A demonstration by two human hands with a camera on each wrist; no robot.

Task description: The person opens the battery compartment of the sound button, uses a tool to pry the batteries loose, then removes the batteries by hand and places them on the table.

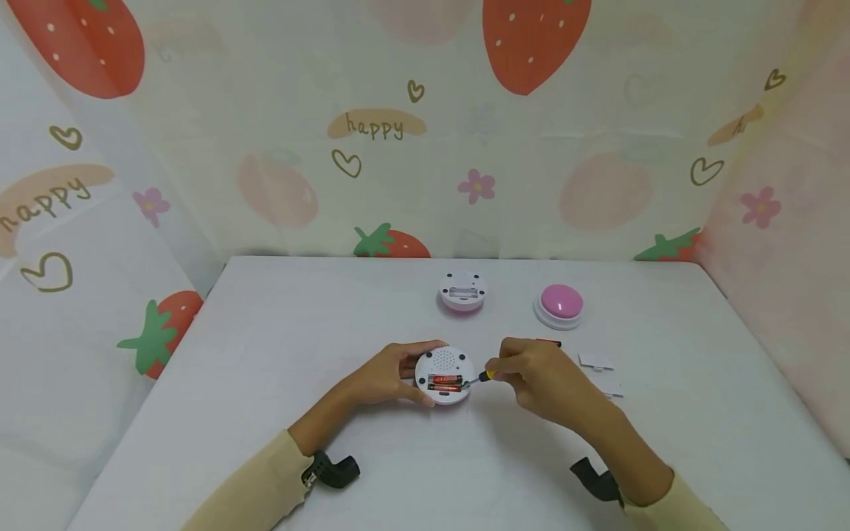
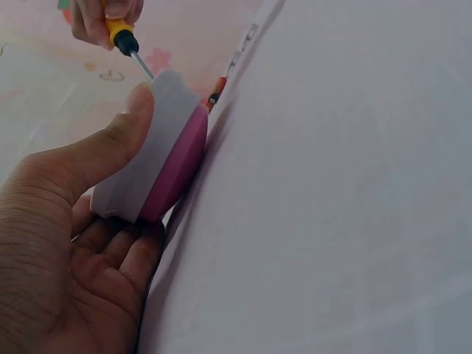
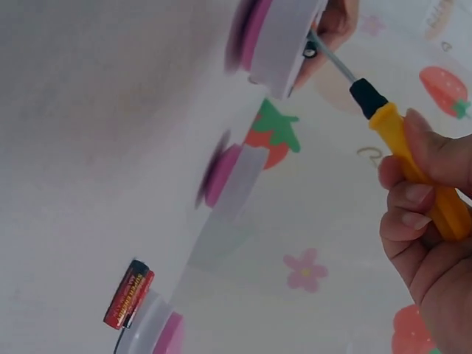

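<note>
A round button device (image 1: 446, 357), white with a pink dome, lies dome down on the table. My left hand (image 1: 380, 377) grips its rim, with the thumb on the near side and the fingers around the far side. Red batteries (image 1: 445, 388) sit in its uncovered compartment. My right hand (image 1: 546, 377) holds a screwdriver (image 3: 402, 140) with a yellow handle and black collar. The metal tip reaches the right end of the compartment; its exact contact cannot be told. In the left wrist view, the pink dome (image 2: 177, 164) faces the tabletop.
Farther back, a second button device (image 1: 462, 302) lies dome down with a bare compartment. Right of it, a pink-domed button (image 1: 561, 301) stands upright. Small white covers (image 1: 595, 361) lie beyond my right hand. Red-and-black battery cells (image 3: 130, 293) rest on the table, partly hidden in the head view.
</note>
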